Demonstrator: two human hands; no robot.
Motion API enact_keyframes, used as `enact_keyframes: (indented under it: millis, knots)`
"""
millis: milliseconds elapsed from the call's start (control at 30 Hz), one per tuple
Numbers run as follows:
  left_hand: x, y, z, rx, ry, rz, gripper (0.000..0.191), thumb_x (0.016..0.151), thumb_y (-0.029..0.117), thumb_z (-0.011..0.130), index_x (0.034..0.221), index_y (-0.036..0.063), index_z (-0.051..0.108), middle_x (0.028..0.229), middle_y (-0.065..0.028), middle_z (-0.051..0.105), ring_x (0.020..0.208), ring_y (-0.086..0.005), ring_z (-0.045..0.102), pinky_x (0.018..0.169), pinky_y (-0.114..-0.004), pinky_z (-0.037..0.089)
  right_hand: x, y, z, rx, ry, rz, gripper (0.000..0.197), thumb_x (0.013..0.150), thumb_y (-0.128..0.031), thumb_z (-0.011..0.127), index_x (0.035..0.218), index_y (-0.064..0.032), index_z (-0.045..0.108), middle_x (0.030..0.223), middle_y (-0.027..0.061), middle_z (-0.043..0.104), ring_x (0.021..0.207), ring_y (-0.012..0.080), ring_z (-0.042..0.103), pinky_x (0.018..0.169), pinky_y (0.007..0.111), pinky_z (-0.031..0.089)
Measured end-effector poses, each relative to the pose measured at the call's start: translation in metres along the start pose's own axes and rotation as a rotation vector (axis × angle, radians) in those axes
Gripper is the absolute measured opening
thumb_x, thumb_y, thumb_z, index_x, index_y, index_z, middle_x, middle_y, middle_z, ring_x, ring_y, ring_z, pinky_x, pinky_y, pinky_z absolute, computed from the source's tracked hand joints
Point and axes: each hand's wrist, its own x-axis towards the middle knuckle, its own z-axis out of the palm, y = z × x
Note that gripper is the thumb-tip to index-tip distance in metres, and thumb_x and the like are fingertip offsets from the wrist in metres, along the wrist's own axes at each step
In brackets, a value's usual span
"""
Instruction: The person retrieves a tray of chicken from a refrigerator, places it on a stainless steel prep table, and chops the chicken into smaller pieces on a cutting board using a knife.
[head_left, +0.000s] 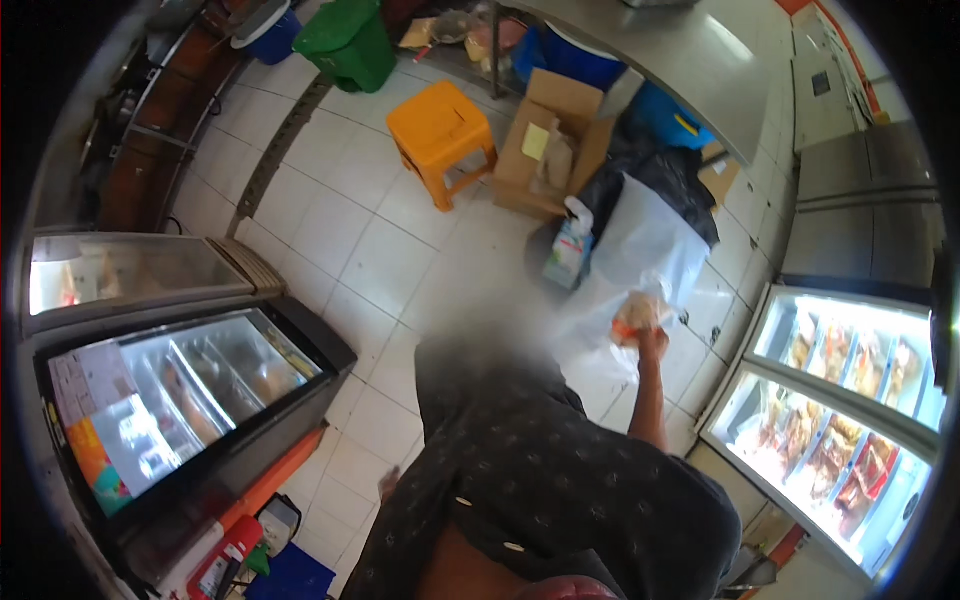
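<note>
A clear plastic bag with pale and orange contents is gripped in my right hand, with my arm stretched forward to the right. Just beyond it lies a large translucent white plastic sheet or bag, partly over a black plastic bag. My left hand hangs low beside my dark shirt; only a small, blurred part shows, so its fingers cannot be read. A carton bearing writing stands left of the translucent plastic.
An orange plastic stool and an open cardboard box stand on the tiled floor ahead, near a metal table. A glass-topped freezer is at left; lit display fridges with bagged food are at right. A green bin stands farther off.
</note>
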Motion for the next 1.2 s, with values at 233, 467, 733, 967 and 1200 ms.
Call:
enact_keyframes:
  millis: [233, 467, 733, 967, 1200]
  knots:
    - [0.144, 0.070, -0.156, 0.490, 0.054, 0.178, 0.020, 0.088, 0.025, 0.058, 0.091, 0.0054, 0.061, 0.087, -0.0114, 0.065, 0.079, -0.0301, 0.065, 0.071, -0.044, 0.051, -0.042, -0.101, 0.086, 0.516, 0.202, 0.181, 0.037, 0.073, -0.020, 0.063, 0.099, 0.0060, 0.067, 0.088, 0.0145, 0.069, 0.078, 0.0250, 0.065, 0.069, 0.039, 0.054]
    - [0.425, 0.352, -0.336, 1.085, 0.371, 0.733, 0.022, 0.088, 0.023, 0.056, 0.105, 0.0111, 0.063, 0.089, -0.0145, 0.061, 0.084, -0.0336, 0.060, 0.074, -0.048, 0.049, -0.056, -0.228, 0.182, 0.991, 0.373, 0.308, 0.034, 0.072, -0.010, 0.058, 0.101, 0.0055, 0.067, 0.098, 0.0150, 0.067, 0.081, 0.0294, 0.066, 0.071, 0.036, 0.057]
    - [0.604, 0.735, -0.428, 0.753, 0.225, 0.964, 0.037, 0.100, 0.030, 0.034, 0.115, 0.0059, 0.057, 0.122, -0.0192, 0.057, 0.107, -0.0395, 0.057, 0.089, -0.048, 0.048, -0.046, -0.357, 0.284, 0.623, 0.424, 0.319, 0.027, 0.081, -0.016, 0.059, 0.095, 0.0057, 0.065, 0.089, 0.0128, 0.066, 0.077, 0.0230, 0.064, 0.066, 0.035, 0.054]
    - [0.671, 0.881, -0.406, 0.841, -0.058, 0.752, 0.034, 0.097, 0.030, 0.043, 0.117, 0.0086, 0.060, 0.123, -0.0187, 0.060, 0.111, -0.0360, 0.058, 0.093, -0.047, 0.049, 0.065, -0.545, 0.404, 0.675, 0.471, 0.253, 0.024, 0.081, -0.011, 0.060, 0.099, 0.0033, 0.067, 0.088, 0.0086, 0.067, 0.077, 0.0186, 0.063, 0.069, 0.032, 0.052]
    - [0.759, 0.908, -0.440, 0.354, -0.124, 0.485, 0.027, 0.092, 0.024, 0.056, 0.110, 0.0088, 0.070, 0.103, -0.0095, 0.071, 0.096, -0.0241, 0.066, 0.087, -0.036, 0.051, 0.244, -0.828, 0.529, 0.829, 0.202, -0.070, 0.013, 0.082, -0.013, 0.064, 0.089, -0.0031, 0.068, 0.079, 0.0003, 0.064, 0.067, 0.0109, 0.058, 0.060, 0.026, 0.046]
